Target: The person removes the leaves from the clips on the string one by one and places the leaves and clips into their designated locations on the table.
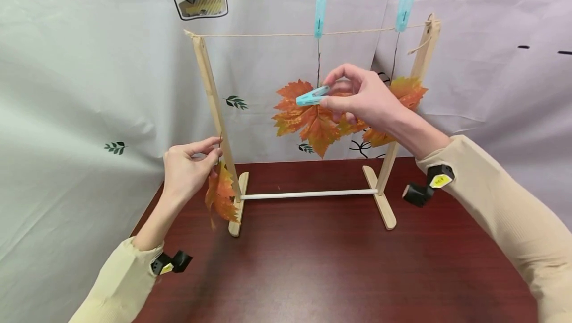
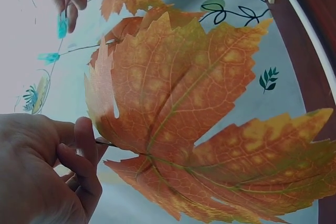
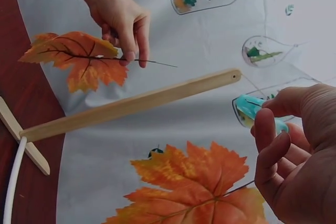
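Observation:
By the rack's left post, my left hand (image 1: 186, 169) pinches the thin dark stem of an orange maple leaf (image 2: 173, 93), which hangs below the fingers. My right hand (image 1: 364, 97) holds a light-blue clothespin (image 1: 312, 96) between thumb and fingertips, in front of the middle of the rack. Behind it an orange leaf (image 1: 308, 119) hangs by its stem from a blue clothespin (image 1: 320, 17) on the twine (image 1: 263, 34). A second blue clothespin (image 1: 405, 9) near the right post carries more leaves (image 1: 408, 94), partly hidden by my right hand.
A wooden rack has a left post (image 1: 210, 85), a right post (image 1: 424, 52) and a white lower rod (image 1: 308, 194). It stands on a dark red table (image 1: 304, 258). Behind hangs a pale cloth (image 1: 111, 65) with printed plants.

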`<state>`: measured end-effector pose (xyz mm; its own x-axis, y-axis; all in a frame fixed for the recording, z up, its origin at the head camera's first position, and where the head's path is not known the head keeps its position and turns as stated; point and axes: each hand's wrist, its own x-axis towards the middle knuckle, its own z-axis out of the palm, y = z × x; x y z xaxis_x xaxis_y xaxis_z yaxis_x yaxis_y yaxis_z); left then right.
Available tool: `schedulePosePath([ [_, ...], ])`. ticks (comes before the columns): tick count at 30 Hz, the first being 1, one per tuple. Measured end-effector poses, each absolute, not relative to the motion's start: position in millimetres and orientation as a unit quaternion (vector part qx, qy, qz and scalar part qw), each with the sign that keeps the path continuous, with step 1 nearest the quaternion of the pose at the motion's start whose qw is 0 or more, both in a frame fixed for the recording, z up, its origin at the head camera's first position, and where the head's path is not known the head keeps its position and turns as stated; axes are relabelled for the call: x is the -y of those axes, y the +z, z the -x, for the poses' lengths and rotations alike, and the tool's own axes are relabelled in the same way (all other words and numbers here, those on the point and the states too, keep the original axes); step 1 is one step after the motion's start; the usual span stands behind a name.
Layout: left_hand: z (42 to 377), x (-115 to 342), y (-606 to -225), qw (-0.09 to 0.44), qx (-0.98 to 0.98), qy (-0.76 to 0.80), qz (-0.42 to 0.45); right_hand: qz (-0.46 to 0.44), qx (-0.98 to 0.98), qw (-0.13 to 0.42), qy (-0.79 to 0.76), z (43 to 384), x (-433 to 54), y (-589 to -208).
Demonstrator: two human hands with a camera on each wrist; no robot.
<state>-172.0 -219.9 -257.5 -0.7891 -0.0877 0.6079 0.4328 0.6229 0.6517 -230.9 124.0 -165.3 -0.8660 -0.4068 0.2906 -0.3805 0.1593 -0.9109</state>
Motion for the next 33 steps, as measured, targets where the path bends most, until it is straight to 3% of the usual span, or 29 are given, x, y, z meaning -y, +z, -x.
schedulePosePath([
  [33,160.9,227.4,-287.9,0.276,0.884,-0.347,0.148,0.238,-0.736,0.046,-0.633,211.8,-163.5,-231.9],
])
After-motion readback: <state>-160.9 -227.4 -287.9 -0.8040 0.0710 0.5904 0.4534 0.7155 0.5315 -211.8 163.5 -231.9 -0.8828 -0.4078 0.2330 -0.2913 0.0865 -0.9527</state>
